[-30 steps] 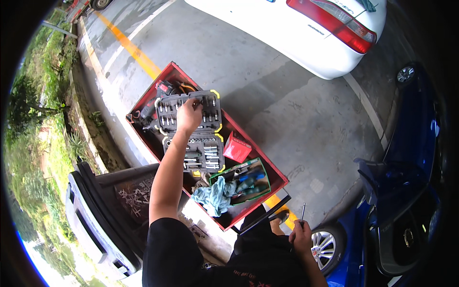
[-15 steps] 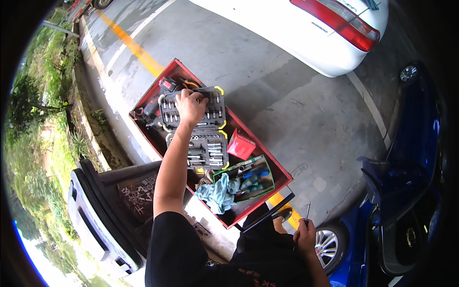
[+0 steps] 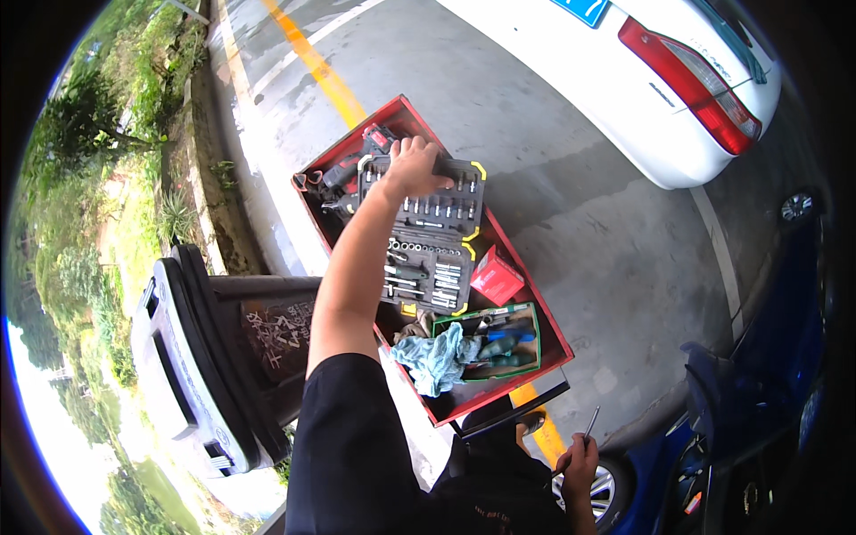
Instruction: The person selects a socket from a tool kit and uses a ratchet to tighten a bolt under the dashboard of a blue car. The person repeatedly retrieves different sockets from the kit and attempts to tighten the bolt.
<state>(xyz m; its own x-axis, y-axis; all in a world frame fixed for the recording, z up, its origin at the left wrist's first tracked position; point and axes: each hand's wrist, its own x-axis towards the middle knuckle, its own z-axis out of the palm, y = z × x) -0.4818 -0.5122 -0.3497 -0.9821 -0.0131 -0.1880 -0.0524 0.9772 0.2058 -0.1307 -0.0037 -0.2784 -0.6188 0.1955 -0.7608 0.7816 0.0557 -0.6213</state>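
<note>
An unfolded black socket set case [image 3: 419, 234] with yellow corners lies across a red tool cart tray [image 3: 526, 278]. Rows of sockets and bits fill both halves. My left hand [image 3: 413, 169] is on the case's far half, fingers over its outer edge and thumb across the inside, covering some bits. At the lower right, my right hand [image 3: 580, 459] is closed round a thin metal rod [image 3: 593, 419] that points upward; the rod's lower part is mostly hidden.
Beside the case are a red box [image 3: 497, 276], a green bin [image 3: 538, 337] of tools, a blue-green rag [image 3: 437, 359] and a red-black power tool [image 3: 378, 138]. A dark wheeled bin [image 3: 201, 357] stands left. A white car [image 3: 615, 107] and a blue car [image 3: 758, 330] are at right.
The view has shifted, so the cart appears farther right. My left hand has moved from among the bits to the case's far edge. My right hand still holds the rod.
</note>
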